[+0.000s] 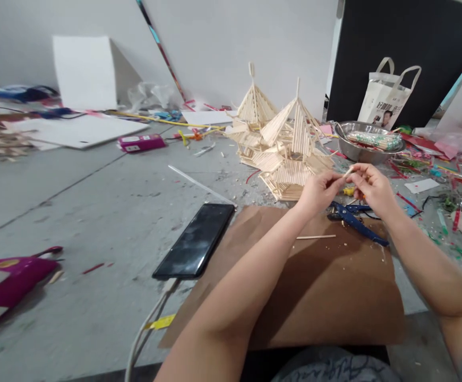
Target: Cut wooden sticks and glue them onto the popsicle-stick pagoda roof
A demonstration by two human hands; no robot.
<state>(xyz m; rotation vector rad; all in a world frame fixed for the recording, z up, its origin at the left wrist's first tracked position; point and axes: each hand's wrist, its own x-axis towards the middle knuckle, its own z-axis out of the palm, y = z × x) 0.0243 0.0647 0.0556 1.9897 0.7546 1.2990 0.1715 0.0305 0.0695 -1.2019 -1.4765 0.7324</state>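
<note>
Between the fingertips of my left hand point(323, 187) and my right hand point(369, 183) is a short pale wooden stick point(348, 171); both hands are closed in a pinch on it. They hover over the far right of a brown paper sheet point(334, 297). Just beyond my left hand stands a pagoda-like model of wooden sticks point(290, 172), with a second stick model point(250, 109) behind it. Under my hands lie blue-handled pliers point(358, 225), their jaw end partly hidden. A loose stick point(316, 237) rests on the paper near my left forearm.
A phone point(195, 241) on a cable lies left of the paper. Purple glue guns point(11, 284) sit at the left and further back. A metal bowl point(368, 143) holding bundled sticks and a white bag point(386, 101) stand at the back right, among scattered scraps.
</note>
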